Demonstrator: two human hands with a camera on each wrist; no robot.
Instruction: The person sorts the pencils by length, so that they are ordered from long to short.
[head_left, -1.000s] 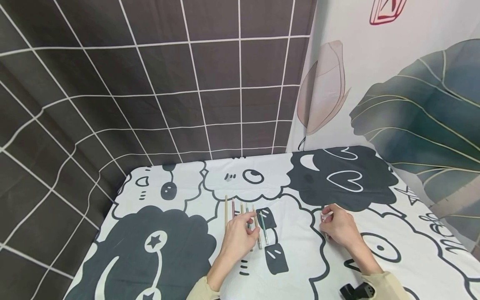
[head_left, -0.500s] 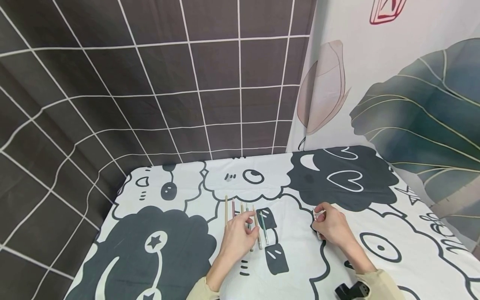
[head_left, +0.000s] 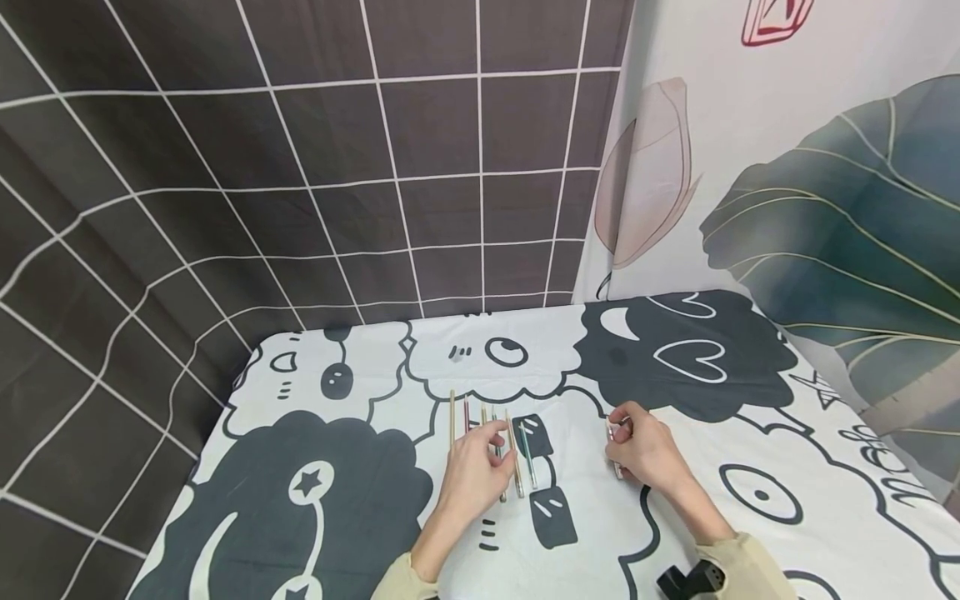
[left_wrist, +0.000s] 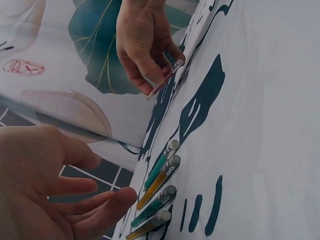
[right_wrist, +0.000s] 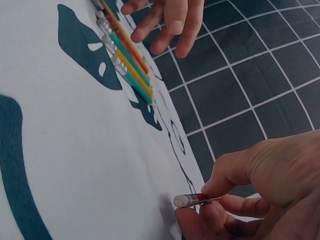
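My right hand [head_left: 651, 450] pinches a red pencil [right_wrist: 197, 199] between thumb and fingers. Its white eraser end shows close up in the right wrist view, and its sharpened point shows in the left wrist view. Several pencils lie side by side on the patterned cloth left of that hand, among them a green pencil [head_left: 528, 458] and a yellow pencil [head_left: 452, 425]. Over this row is my left hand [head_left: 476, 471], fingers loosely spread and holding nothing; it partly covers the pencils in the head view. Whether it touches any of them, I cannot tell.
A white cloth [head_left: 592, 533] with dark cartoon shapes covers the table. Behind it hangs a dark grid curtain [head_left: 435, 208], with a leaf-print curtain [head_left: 847, 225] at the right. A black device [head_left: 690, 579] is strapped to my right wrist.
My right hand has slid left across the cloth with the red pencil, nearer the row. My left hand and the lying pencils have stayed in place.
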